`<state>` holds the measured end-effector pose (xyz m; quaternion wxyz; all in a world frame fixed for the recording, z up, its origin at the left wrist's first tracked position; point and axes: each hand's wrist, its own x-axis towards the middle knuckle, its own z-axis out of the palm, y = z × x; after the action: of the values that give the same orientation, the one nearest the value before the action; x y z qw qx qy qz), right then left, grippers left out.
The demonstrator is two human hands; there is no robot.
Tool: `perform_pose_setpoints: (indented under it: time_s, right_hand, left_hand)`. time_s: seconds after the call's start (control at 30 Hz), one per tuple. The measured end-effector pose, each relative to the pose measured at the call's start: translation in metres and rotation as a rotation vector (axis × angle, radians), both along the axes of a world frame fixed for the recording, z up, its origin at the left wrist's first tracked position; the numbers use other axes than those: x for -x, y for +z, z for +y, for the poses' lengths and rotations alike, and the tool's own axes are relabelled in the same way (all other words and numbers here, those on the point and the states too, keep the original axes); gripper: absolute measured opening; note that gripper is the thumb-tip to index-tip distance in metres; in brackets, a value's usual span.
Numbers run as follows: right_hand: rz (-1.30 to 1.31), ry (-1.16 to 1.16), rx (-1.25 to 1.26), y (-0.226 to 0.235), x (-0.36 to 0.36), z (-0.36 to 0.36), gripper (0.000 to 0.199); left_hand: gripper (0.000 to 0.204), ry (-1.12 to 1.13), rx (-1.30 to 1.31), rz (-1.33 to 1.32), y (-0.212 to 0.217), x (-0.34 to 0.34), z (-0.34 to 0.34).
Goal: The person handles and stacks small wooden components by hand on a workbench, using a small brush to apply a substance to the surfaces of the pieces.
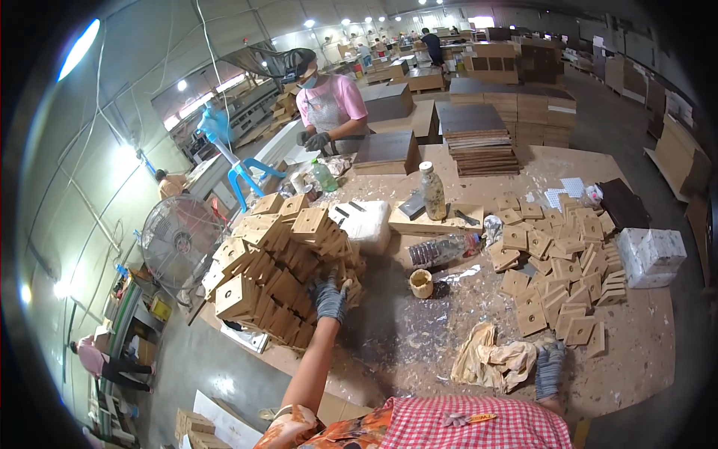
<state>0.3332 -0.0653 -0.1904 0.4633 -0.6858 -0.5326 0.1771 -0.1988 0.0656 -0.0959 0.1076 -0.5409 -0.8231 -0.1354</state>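
My left hand (330, 298), in a grey knitted glove, reaches against the right side of a tall pile of square wooden blocks (277, 288). Its thumb and fingers are stretched apart and touch the blocks; the fingertips are partly hidden among them. My right hand (550, 367), gloved the same way, rests on the table at the edge of a crumpled cream cloth (493, 358), fingers extended and holding nothing that shows. Beyond it, many loose square pieces with a hole in the middle (532, 310) lie in a spread heap.
A small round pot (421, 283), a plastic bottle on its side (445, 251) and an upright jar (432, 191) stand mid-table. White wrapped blocks (652, 257) sit at the right edge. Dark panels (479, 135) are stacked behind. A co-worker (333, 108) works across the table; a fan (182, 241) stands left.
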Motion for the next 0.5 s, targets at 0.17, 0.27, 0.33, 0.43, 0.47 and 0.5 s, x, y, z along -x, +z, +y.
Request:
perform_pose_setpoints:
  time_s: [0.17, 0.27, 0.33, 0.43, 0.47, 0.5]
  right_hand:
    - [-0.527, -0.183, 0.457, -0.005, 0.0, -0.004, 0.041]
    - [-0.506, -0.012, 0.182, -0.018, 0.003, 0.006, 0.042]
    - [-0.532, 0.122, 0.375, 0.035, 0.025, 0.008, 0.055]
    - [-0.471, 0.201, 0.249, 0.032, 0.031, -0.003, 0.061]
    - [-0.395, 0.203, 0.199, 0.028, 0.027, -0.008, 0.06]
    - [-0.422, 0.391, 0.098, 0.029, 0.017, -0.006, 0.052]
  left_hand:
    - [0.055, -0.124, -0.32, -0.092, 0.008, -0.043, -0.004]
    - [0.034, -0.309, -0.478, -0.236, 0.006, -0.074, -0.038]
    - [0.02, -0.631, -0.333, -1.169, -0.024, -0.101, -0.061]
    - [0.024, -0.511, 0.306, -0.858, -0.063, -0.111, -0.078]
    - [0.026, -0.574, 0.313, -0.821, -0.055, -0.129, -0.081]
    - [0.028, -0.468, 0.435, -1.061, -0.039, -0.14, -0.08]
